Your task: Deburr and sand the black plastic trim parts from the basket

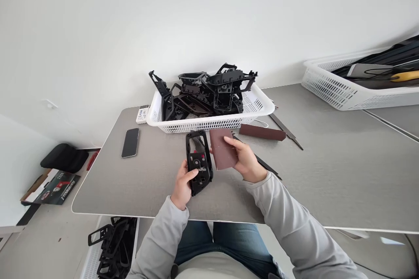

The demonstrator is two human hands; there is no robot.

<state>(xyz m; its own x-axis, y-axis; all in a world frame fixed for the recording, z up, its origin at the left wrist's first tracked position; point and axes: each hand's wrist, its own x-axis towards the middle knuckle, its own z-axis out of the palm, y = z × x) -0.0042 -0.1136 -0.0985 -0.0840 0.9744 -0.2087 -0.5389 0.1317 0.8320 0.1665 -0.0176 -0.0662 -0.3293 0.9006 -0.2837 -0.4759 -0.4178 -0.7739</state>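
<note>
Workpiece: one black frame (204, 166), held upright over the near middle of the tabletop (327, 174). Whether its lower end touches the surface cannot be told.

Left hand (184, 185): thumb pressed on the frame's face, fingers wrapped behind its left side, pinching it. Right hand (248, 161): thumb on top and fingers beneath, pinching one brown sheet (220, 152), apparently abrasive paper, just right of the frame.

Handling: brace the frame firmly with the left hand. Keep the sheet flat and backed by the fingers. Apply light, even pressure; thin ribs would probably flex or mark under force.

Count, outward from the hands:
- One folded brown piece (262, 132), right of the sheet.
- Two slim dark tools: a black one (270, 168) beside the right hand, a grey one (288, 131) farther right.
- One phone (130, 143) and one small white box (142, 114), left.
- Three white baskets: far middle (203, 124), far right (330, 89), and near left (93, 253), below the tabletop. Black parts in the middle and near-left baskets overlap and cannot be counted.
</note>
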